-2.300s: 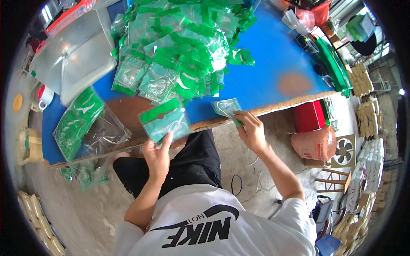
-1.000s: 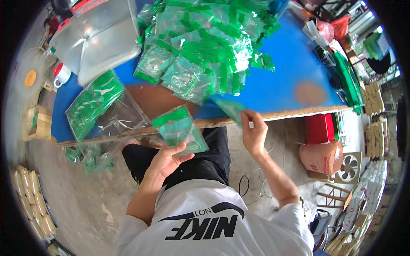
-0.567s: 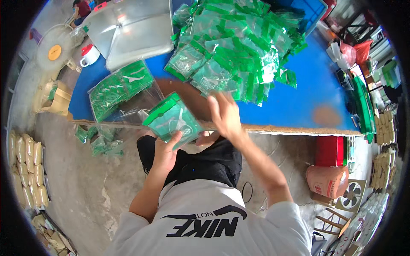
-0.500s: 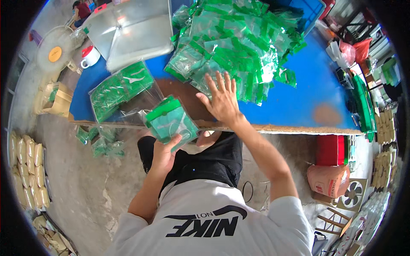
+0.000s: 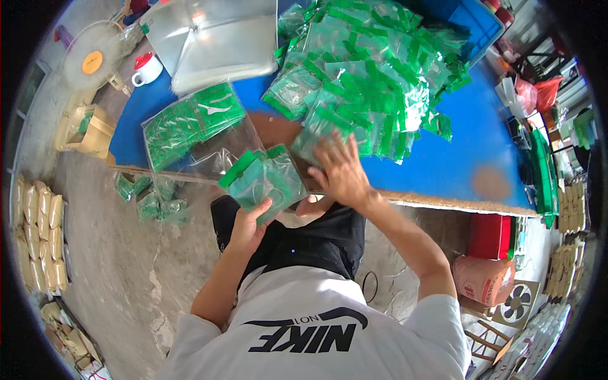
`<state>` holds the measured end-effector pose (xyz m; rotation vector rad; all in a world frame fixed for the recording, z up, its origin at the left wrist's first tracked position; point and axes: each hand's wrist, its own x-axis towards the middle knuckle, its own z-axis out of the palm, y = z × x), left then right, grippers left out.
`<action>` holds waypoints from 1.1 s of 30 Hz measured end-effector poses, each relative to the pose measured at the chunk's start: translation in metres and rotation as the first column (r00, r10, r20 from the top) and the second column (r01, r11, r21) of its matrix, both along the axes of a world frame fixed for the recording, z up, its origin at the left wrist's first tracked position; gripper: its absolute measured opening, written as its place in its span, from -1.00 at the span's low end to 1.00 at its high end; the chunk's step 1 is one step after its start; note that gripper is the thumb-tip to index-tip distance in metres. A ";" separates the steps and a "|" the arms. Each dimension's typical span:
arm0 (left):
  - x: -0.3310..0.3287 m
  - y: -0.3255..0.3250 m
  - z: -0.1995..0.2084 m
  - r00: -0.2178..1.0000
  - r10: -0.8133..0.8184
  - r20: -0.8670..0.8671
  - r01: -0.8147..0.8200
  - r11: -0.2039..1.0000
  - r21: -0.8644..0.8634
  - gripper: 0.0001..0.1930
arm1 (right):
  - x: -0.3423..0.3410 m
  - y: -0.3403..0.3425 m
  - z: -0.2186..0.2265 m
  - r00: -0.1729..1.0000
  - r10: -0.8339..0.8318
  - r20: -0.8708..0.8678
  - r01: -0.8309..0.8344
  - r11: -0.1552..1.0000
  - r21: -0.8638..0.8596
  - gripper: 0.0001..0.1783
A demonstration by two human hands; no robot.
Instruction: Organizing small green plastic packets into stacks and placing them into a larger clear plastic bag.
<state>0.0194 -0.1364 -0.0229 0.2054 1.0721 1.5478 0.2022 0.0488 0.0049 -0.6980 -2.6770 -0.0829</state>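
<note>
My left hand (image 5: 252,229) grips a small stack of clear plastic packets (image 5: 259,183) with green top strips, held at the table's front edge above my lap. The fingers behind the stack are hidden. My right hand (image 5: 345,174) lies at the near edge of a big heap of similar packets (image 5: 373,82). Its slightly blurred fingers rest stretched out over a packet (image 5: 310,136) at the front of the heap. A large clear bag (image 5: 196,123), partly filled with green-striped packets, lies on the table to the left of the stack.
The blue table (image 5: 456,171) has a worn brown front edge. A metal tray (image 5: 221,54) and a white mug with a red lid (image 5: 147,68) stand at the back left. Bagged packets (image 5: 155,202) hang or lie below the table's left edge. A blue crate (image 5: 491,35) is behind the heap.
My right hand has drawn slightly nearer to me, its fingers now over a packet at the heap's front. The left hand still holds its stack, whose packets look more fanned out. The view has shifted slightly.
</note>
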 end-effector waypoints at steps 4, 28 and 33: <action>0.008 0.002 0.005 0.987 -0.158 0.002 0.158 0.987 -0.009 -0.55 | 0.013 -0.020 0.007 0.937 0.264 -0.228 -0.349 0.671 -0.654 -0.51; 0.020 -0.004 -0.007 0.919 -0.287 0.271 0.192 0.925 0.329 -0.43 | 0.020 -0.063 0.012 0.235 -0.738 -0.633 -0.555 0.433 -0.710 -0.95; 0.031 0.009 0.012 0.998 -0.007 0.057 -0.004 0.982 0.187 -0.46 | 0.004 -0.057 0.011 0.648 -0.660 -0.380 -0.452 0.068 -0.889 -0.67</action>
